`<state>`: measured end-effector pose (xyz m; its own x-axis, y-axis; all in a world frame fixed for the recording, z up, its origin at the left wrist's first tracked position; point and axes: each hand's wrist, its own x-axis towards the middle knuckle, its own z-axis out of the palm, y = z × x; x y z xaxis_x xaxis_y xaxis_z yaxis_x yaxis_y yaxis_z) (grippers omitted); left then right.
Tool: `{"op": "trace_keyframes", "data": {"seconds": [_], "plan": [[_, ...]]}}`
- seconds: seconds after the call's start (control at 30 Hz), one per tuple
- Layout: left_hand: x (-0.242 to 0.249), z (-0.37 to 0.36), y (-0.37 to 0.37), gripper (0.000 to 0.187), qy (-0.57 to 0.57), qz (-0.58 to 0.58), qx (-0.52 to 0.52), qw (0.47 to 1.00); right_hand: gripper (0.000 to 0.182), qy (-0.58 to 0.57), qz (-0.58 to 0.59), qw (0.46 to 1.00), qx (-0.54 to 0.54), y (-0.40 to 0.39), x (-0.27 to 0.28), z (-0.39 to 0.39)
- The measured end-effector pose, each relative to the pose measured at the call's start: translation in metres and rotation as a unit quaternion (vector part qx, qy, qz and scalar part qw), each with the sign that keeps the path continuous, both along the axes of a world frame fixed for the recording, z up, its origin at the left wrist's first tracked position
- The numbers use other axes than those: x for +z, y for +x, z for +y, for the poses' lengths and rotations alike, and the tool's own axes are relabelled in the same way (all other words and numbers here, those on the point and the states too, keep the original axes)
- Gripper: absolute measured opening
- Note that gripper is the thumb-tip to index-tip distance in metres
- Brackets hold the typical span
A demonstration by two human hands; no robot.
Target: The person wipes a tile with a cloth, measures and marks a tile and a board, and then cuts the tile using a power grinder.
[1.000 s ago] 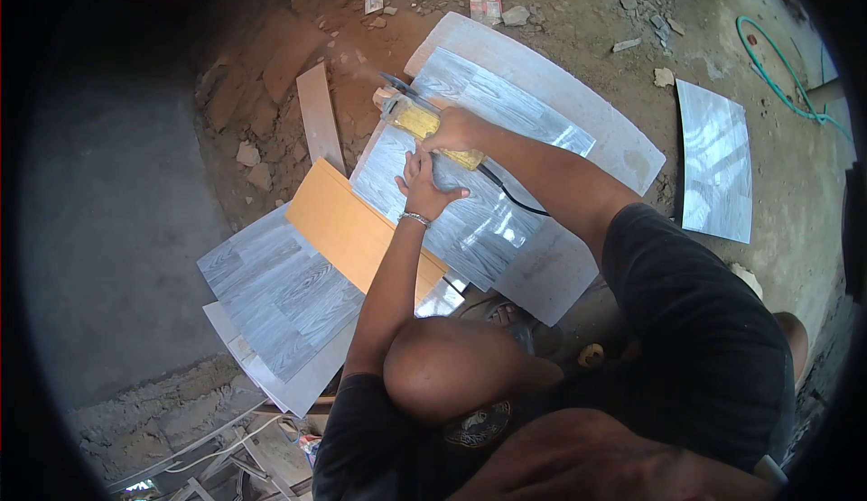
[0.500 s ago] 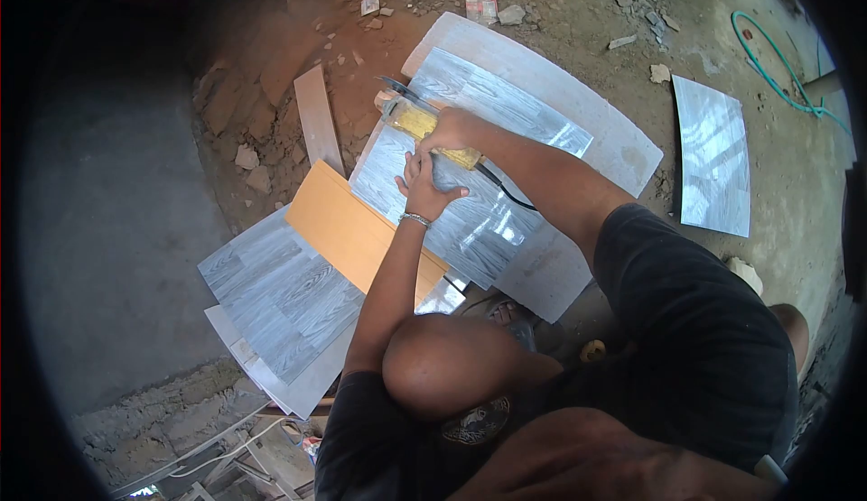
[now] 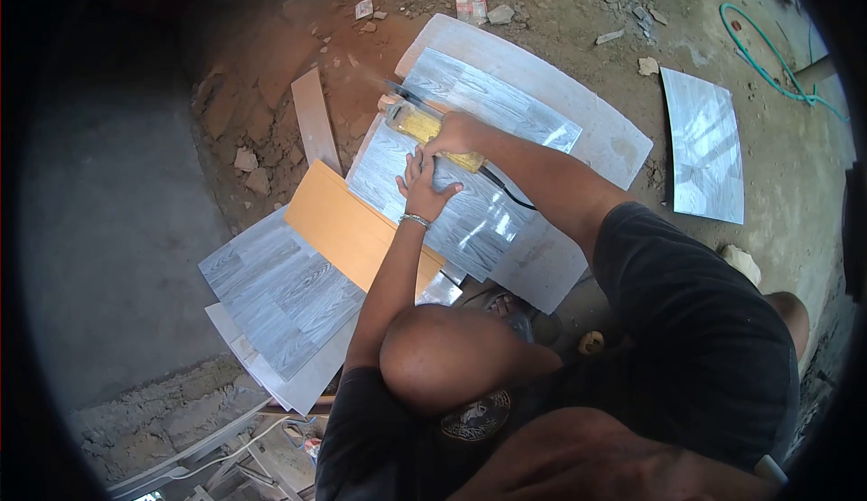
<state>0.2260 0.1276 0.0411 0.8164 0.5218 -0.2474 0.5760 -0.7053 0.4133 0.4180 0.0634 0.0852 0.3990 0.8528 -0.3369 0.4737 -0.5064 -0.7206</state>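
Note:
My right hand (image 3: 457, 133) is wrapped round a yellow power tool (image 3: 417, 124) with a disc at its far left end and a black cable trailing from its back. Beneath the tool lies a grey wood-pattern tile (image 3: 479, 221), with another grey tile piece (image 3: 506, 95) beyond it, both on a larger pale board (image 3: 623, 140). My left hand (image 3: 426, 189) presses on the near tile with its fingers spread, the fingertips close to the tool. An orange-tan board (image 3: 334, 221) lies just left of my left wrist.
More grey tiles (image 3: 280, 293) are stacked at the lower left. A narrow tan strip (image 3: 315, 120) lies on the dirt behind. At the right are a loose tile (image 3: 704, 144) and a green hose (image 3: 768, 72). Stones and rubble lie at the top.
The view has shifted slightly, so the loose tile and hose sit a little further left. Both hands keep their places, and the disc end of the tool looks more blurred.

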Motion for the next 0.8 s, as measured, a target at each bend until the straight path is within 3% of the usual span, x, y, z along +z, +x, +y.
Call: {"op": "trace_keyframes", "data": {"seconds": [0.8], "plan": [[-0.02,-0.029,-0.011,0.086,0.017,-0.019,-0.016,1.0,0.083,0.002,-0.001,1.0,-0.005,-0.006,-0.005,-0.045]]}}
